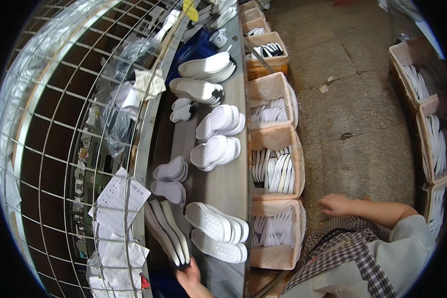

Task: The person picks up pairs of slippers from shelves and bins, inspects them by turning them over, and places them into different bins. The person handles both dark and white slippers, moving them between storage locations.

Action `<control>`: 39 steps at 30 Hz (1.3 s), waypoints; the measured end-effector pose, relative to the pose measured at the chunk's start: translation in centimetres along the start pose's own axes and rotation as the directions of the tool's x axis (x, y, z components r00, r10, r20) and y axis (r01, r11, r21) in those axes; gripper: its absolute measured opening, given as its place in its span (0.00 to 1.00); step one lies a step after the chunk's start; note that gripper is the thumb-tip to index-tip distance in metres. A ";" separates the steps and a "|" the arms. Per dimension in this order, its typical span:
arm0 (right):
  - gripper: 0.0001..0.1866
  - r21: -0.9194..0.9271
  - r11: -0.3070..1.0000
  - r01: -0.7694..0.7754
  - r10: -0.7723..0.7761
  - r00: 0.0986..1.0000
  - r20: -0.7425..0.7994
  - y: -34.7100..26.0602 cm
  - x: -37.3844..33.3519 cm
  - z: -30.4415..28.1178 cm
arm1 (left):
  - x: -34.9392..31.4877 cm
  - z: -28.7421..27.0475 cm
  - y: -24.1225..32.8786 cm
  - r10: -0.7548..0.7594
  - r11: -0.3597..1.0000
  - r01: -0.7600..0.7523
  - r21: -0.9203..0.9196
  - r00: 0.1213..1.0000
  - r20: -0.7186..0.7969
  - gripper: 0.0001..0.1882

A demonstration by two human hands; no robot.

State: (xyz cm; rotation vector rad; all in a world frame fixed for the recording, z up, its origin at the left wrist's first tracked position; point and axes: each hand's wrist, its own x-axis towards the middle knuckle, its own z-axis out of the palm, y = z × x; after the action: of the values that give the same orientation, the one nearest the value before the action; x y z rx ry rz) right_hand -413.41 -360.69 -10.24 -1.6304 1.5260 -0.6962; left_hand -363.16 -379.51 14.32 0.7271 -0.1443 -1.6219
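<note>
My left hand [187,273] is closed around the near ends of a few long shoe soles [168,231] with pale sides and dark ends, at the left edge of the bench. Just right of it lie two short stacks of white soles [216,223], fanned over one another. My right hand [334,204] is out over the aisle, away from the bench; its fingers are loosely bent and slightly blurred, with nothing visible in them. Farther up the bench are greyish-white soles [170,170], more white soles [218,121], and stacks with black parts [206,67].
Cloth-lined baskets [300,171] filled with soles line the bench's right side. More lined baskets [422,107] stand across the concrete aisle [352,114]. A wire mesh [59,124] rises on the left, with paper sheets [119,201] on it. A white mug [218,38] sits far up the bench.
</note>
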 end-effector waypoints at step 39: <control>0.39 0.790 -0.409 -0.457 0.169 0.813 0.557 -6.0 -8.1 -12.4 | -8.0 6.4 -46.9 -0.776 0.350 0.539 0.766 0.625 -0.085 0.16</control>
State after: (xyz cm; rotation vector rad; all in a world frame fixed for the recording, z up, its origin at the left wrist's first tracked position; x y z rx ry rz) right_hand -421.24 -355.01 2.46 0.2389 0.5428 -0.9417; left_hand -406.31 -364.51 -0.52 1.2768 -0.8882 -2.5354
